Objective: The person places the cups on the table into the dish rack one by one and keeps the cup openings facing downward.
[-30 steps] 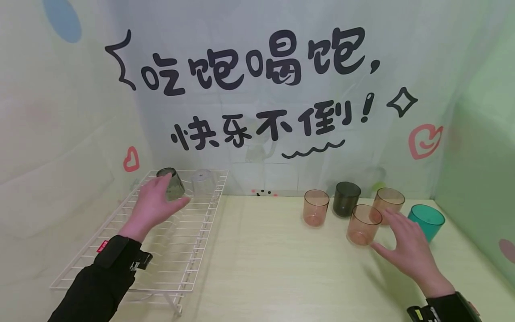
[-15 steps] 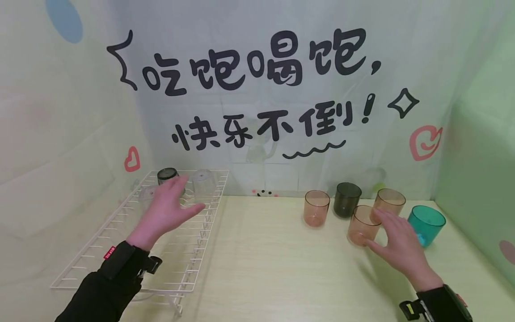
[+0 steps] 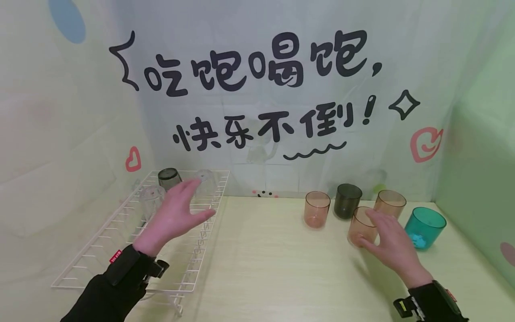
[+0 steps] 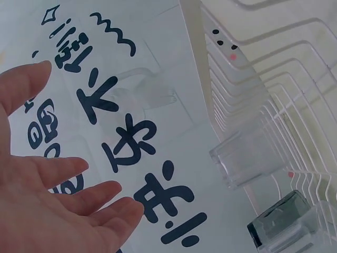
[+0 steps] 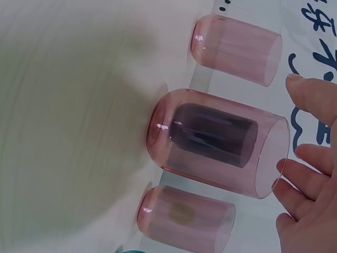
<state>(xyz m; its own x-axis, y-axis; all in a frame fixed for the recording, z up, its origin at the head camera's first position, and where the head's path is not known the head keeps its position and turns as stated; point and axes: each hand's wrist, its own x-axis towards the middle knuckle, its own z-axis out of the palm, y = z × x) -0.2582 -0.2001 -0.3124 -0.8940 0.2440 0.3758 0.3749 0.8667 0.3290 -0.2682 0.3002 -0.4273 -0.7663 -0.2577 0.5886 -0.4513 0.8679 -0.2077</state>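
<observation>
Just beside the nearest pink tumbler (image 3: 357, 235), the right hand (image 3: 396, 250) has thumb and fingers parted, contact unclear; the left hand (image 3: 174, 215), fingers spread, hovers over a wire rack (image 3: 200, 269). Farther off stand two more pink tumblers (image 3: 317, 210), a dark grey tumbler (image 3: 348, 201) and a teal tumbler (image 3: 427, 228); the rack bears two clear glasses (image 3: 151, 199) and a smoky glass (image 3: 169, 179).

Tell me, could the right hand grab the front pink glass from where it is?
Probably yes: the right hand is beside the front pink glass, its thumb and fingers spread apart, with nothing visibly in the way.
</observation>
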